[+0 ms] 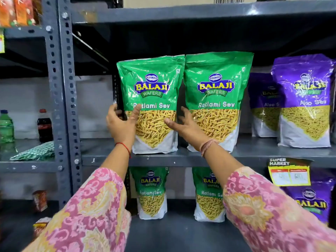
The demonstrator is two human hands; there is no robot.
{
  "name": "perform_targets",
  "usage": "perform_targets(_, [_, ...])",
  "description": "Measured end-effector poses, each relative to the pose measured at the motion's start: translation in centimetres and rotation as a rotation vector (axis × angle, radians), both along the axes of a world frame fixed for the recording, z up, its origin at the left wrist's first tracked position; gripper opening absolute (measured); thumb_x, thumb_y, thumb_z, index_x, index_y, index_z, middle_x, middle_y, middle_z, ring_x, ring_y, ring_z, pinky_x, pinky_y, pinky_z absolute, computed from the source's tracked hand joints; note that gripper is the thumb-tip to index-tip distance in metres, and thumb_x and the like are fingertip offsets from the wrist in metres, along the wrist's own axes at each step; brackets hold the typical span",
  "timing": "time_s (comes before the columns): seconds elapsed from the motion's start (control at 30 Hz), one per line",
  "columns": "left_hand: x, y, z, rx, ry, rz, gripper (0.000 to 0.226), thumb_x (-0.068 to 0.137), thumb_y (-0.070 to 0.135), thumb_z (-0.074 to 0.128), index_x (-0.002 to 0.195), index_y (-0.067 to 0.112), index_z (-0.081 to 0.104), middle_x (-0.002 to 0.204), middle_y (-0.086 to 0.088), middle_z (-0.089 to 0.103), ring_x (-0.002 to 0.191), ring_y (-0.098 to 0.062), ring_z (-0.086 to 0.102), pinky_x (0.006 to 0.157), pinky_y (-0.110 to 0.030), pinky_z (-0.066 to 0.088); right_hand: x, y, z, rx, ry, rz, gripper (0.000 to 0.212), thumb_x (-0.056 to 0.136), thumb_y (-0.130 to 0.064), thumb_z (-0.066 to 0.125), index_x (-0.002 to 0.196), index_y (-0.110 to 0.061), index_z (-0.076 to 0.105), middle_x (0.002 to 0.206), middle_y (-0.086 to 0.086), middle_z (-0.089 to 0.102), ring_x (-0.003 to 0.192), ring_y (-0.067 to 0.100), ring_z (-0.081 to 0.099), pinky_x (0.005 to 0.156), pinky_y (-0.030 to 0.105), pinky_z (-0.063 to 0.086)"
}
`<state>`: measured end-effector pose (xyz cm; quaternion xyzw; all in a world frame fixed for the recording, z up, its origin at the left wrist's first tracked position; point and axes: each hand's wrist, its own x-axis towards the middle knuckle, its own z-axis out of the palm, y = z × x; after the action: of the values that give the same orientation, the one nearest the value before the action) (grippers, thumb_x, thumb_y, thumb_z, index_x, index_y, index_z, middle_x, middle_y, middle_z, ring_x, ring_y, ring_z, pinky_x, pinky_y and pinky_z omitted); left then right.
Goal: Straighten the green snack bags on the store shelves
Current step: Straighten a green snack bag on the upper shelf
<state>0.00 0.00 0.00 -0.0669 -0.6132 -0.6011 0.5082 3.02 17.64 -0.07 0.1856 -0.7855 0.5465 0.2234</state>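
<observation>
Grey metal shelf (109,157) carries two upright green bags; the left bag (151,99) stands between the spread left hand (121,124) and right hand (183,124), fingers open, holding nothing.

1. Two Ratlami Sev bags (183,102) stand side by side on the middle shelf (254,157).
2. Aloo Sev bags (303,100) stand to their right.
3. Two more bags (151,193) stand below, seemingly set further back.

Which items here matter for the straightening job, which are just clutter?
Job:
green bags, upper shelf
green bags, lower shelf
left hand
right hand

Clutter:
purple bags
cola bottle
green bottle
price tag
</observation>
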Motion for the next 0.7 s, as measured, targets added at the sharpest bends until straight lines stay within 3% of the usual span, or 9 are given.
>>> perform_targets(0.1, [-1.0,-0.5,-0.4,-0.003,-0.209,-0.468,0.059,0.074,0.039,0.067,0.120,0.009,0.046,0.115,-0.011,0.059,0.097,-0.020,0.056,0.085,-0.026,0.044,-1.2,-0.6,-0.4,0.024,-0.081,-0.048,0.096,0.074,-0.042,0.068,0.143,-0.009,0.009,0.151,0.012,0.027,0.136,0.026,0.029,0.105,0.028,0.024])
perform_targets(0.2, [-2.1,-1.3,-1.0,-0.200,-0.327,-0.707,0.050,0.074,0.022,0.067,0.118,0.013,0.045,0.119,-0.009,0.059,0.099,-0.018,0.059,0.090,-0.031,0.045,-2.1,-1.1,-1.0,-0.093,-0.129,0.109,0.073,0.072,-0.019,0.074,0.131,-0.004,0.033,0.138,0.015,0.049,0.120,0.024,0.050,0.106,0.033,0.036])
perform_targets(0.3, [-2.3,-2.0,-1.1,-0.317,-0.310,-0.747,0.050,0.064,0.009,0.075,0.100,0.026,0.045,0.106,0.002,0.060,0.089,-0.003,0.058,0.079,-0.021,0.047,-2.8,-1.2,-1.5,-0.200,-0.102,0.189,0.047,0.071,-0.005,0.072,0.112,-0.007,0.050,0.123,0.015,0.060,0.098,0.019,0.063,0.083,0.024,0.053])
perform_targets(0.37, [-2.0,-2.2,-0.9,-0.330,-0.287,-0.738,0.055,0.054,0.011,0.082,0.093,0.028,0.048,0.100,0.009,0.061,0.087,-0.001,0.059,0.081,-0.022,0.051,-2.9,-1.1,-1.8,-0.229,-0.066,0.196,0.037,0.070,-0.002,0.072,0.101,-0.013,0.055,0.113,0.011,0.063,0.084,0.011,0.065,0.068,0.014,0.055])
perform_targets(0.47, [-1.2,-2.1,-0.9,-0.318,-0.237,-0.647,0.054,0.057,0.008,0.081,0.096,0.026,0.048,0.099,0.006,0.062,0.092,-0.010,0.060,0.091,-0.033,0.049,-2.7,-0.9,-2.0,-0.243,-0.025,0.174,0.045,0.067,-0.002,0.074,0.107,-0.007,0.053,0.111,0.014,0.065,0.091,0.019,0.066,0.078,0.024,0.057])
perform_targets(0.53, [-0.1,-2.1,-0.7,-0.312,-0.203,-0.592,0.057,0.056,0.007,0.080,0.102,0.020,0.049,0.099,0.004,0.062,0.093,-0.013,0.060,0.088,-0.033,0.049,-2.1,-0.9,-1.9,-0.216,0.024,0.152,0.046,0.065,-0.003,0.076,0.106,-0.008,0.054,0.105,0.010,0.067,0.096,0.022,0.066,0.087,0.034,0.054])
perform_targets(0.7, [4.2,-2.4,-1.2,-0.336,-0.066,-0.503,0.062,0.040,0.026,0.082,0.094,0.025,0.053,0.092,0.014,0.063,0.087,0.001,0.061,0.072,-0.010,0.052,1.0,-1.2,-1.9,-0.165,0.162,0.178,0.045,0.062,-0.001,0.078,0.094,-0.021,0.055,0.094,-0.008,0.065,0.078,-0.006,0.065,0.070,0.010,0.052])
